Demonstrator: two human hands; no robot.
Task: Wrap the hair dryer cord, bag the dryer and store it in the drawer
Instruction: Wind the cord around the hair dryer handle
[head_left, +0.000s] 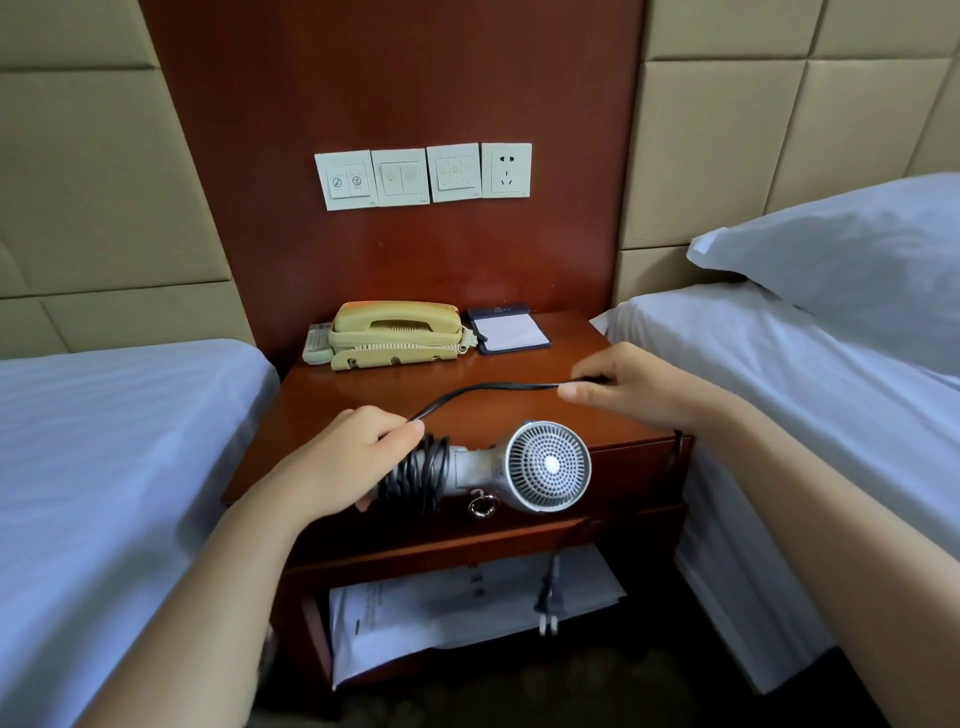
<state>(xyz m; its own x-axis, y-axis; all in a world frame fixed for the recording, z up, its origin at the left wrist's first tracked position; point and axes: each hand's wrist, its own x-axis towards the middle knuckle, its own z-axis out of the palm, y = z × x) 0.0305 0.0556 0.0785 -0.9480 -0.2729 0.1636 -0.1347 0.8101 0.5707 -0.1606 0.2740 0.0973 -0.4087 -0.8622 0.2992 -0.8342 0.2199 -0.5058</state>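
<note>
Silver hair dryer (524, 467) with black cord (493, 387), reddish-brown nightstand (374, 384), yellowed cream telephone (397, 332), white beds (104, 415).

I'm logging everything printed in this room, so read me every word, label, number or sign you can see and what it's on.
Nothing can be quoted; all the print is too small or blurred:
Leftmost switch plate: two round icons, captions blurred.
Notepad folder: faint logo, unreadable.
Remote control: button marks unreadable.
Papers on the nightstand's lower shelf: printed lines too blurred.

Open near half of the desk, crowded far edge

The telephone (396, 335) and notepad (511, 330) block the far desk (519, 410); beds close in left (104, 441) and right (779, 389), and the stretched cord (493, 388) crosses the middle.
</note>
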